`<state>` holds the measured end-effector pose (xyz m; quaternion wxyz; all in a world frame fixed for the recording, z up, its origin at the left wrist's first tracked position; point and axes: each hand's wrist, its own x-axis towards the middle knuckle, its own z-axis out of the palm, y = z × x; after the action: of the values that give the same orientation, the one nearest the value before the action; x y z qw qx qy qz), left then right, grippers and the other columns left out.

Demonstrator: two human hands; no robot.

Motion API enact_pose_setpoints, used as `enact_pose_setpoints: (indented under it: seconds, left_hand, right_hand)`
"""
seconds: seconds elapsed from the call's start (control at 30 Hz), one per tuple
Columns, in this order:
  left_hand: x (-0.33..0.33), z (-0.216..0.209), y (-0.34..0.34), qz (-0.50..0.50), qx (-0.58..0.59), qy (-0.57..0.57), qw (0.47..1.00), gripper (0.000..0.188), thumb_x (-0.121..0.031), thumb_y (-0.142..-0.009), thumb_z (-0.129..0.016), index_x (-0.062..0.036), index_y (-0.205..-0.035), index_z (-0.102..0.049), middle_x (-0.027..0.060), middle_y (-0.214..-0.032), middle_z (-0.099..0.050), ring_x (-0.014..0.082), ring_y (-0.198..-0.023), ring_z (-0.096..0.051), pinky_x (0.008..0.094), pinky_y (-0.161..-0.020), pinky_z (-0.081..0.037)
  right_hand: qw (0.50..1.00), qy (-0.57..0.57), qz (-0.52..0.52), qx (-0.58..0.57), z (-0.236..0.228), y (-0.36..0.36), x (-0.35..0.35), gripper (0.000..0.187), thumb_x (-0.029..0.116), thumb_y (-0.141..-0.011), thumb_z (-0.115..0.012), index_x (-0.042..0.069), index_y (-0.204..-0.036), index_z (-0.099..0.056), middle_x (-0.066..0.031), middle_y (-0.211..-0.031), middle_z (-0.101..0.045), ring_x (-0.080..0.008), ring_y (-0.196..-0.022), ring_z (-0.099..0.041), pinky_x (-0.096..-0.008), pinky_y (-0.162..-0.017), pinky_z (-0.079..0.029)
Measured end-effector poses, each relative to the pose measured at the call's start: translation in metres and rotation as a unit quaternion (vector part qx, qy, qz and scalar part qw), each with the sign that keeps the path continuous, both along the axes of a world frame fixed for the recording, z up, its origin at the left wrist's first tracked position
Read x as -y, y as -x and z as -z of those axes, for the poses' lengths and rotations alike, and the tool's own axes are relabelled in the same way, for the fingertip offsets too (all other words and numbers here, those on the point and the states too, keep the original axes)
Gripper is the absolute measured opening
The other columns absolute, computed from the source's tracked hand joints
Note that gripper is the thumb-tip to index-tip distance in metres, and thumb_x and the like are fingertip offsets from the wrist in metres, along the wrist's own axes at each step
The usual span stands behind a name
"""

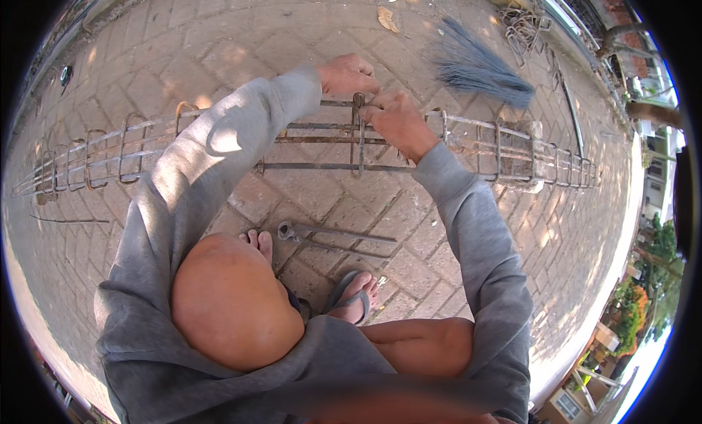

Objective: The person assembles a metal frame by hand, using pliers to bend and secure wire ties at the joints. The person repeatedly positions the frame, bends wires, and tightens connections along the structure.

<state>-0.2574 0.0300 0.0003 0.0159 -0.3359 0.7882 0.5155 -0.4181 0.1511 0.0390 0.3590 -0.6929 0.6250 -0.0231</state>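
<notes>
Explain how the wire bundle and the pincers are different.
The wire bundle has thin strands, fanned at one end; the pincers have two straight handles. The wire bundle lies beyond the rebar cage; the pincers lie on its near side. Both rest on the paving.

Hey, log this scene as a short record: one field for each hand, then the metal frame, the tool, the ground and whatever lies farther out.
Left hand: left hand curled, just beyond the top of a stirrup
Right hand: right hand fingers bent, beside the same stirrup; exact contact unclear
Frame: rebar cage, long and rust-marked, lying crosswise
Tool: long-handled pincers, nearer the person than the cage, handles toward the right
Ground: patterned paving
Farther out: blue-grey wire bundle, tan leaf
</notes>
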Motion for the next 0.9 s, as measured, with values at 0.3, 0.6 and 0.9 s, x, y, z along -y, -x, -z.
enact_pose_setpoints:
  seconds: [0.3, 0.6, 0.9]
  left_hand:
    - [-0.013, -0.047, -0.025, -0.102, 0.064, -0.199, 0.973, 0.061, -0.054, -0.092, -0.064, -0.0091, -0.133, -0.059, 0.0112, -0.109, -0.069, 0.0223, -0.100, -0.067, 0.0361, -0.087, -0.053]
    - [-0.021, -0.035, -0.030, 0.011, -0.017, -0.283, 0.959, 0.061, -0.060, -0.100, -0.052, -0.0090, -0.133, -0.060, 0.0060, -0.088, -0.065, 0.0167, -0.076, -0.062, 0.0349, -0.071, -0.055]
    - [-0.027, -0.049, -0.029, -0.054, 0.001, -0.271, 0.961, 0.066, -0.050, -0.094, -0.070, 0.0020, -0.132, -0.057, 0.0112, -0.096, -0.064, 0.0166, -0.069, -0.061, 0.0320, -0.061, -0.051]
  right_hand:
    - [0.987, 0.141, -0.064, -0.048, 0.039, 0.010, 0.004, 0.024, 0.015, -0.087, -0.062, 0.008, -0.105, -0.076, -0.0101, -0.105, -0.075, -0.0272, -0.104, -0.069, -0.0393, -0.095, -0.052]
    - [0.990, 0.105, 0.006, 0.093, 0.024, 0.009, 0.003, 0.028, 0.019, -0.086, -0.068, -0.006, -0.098, -0.076, -0.0236, -0.082, -0.071, -0.0353, -0.079, -0.069, -0.0426, -0.077, -0.054]
    - [1.000, -0.013, -0.025, -0.004, 0.002, 0.003, 0.005, 0.023, 0.020, -0.091, -0.062, 0.009, -0.104, -0.078, -0.0085, -0.095, -0.073, -0.0245, -0.095, -0.066, -0.0394, -0.098, -0.041]
